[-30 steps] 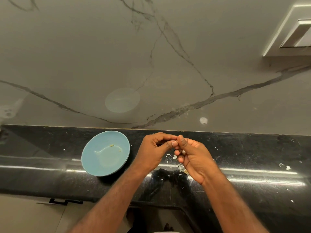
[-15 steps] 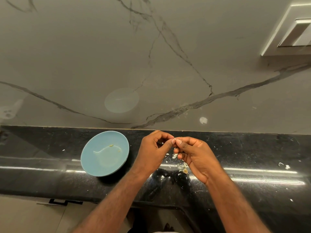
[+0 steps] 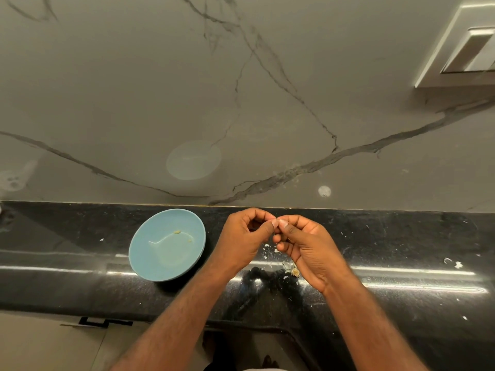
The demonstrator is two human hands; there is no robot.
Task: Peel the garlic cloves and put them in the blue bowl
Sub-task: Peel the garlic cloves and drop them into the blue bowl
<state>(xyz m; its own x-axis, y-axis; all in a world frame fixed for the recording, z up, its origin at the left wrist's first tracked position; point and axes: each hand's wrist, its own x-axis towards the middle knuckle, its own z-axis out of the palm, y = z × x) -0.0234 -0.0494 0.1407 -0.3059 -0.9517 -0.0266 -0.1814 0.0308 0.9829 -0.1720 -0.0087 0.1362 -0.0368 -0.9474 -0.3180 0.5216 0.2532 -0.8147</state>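
Observation:
The blue bowl (image 3: pixel 144 253) sits on the black counter, left of my hands, with a small pale bit (image 3: pixel 177 232) and a trace of liquid inside. My left hand (image 3: pixel 245 241) and my right hand (image 3: pixel 308 246) meet above the counter, thumbs and fingertips pressed together around a small garlic clove (image 3: pixel 276 223). The clove is almost wholly hidden by the fingers. Flakes of garlic skin (image 3: pixel 290 267) lie on the counter under my hands.
The black counter (image 3: pixel 401 250) runs across the view, with white specks scattered at the right. Behind it rises a grey marble wall (image 3: pixel 241 103) with a switch plate (image 3: pixel 471 49) at the top right. A cabinet handle (image 3: pixel 105 322) shows below the counter's front edge.
My hands have stayed pinched together at the same spot, with the right fingers shifting slightly around the clove. The bowl has not moved.

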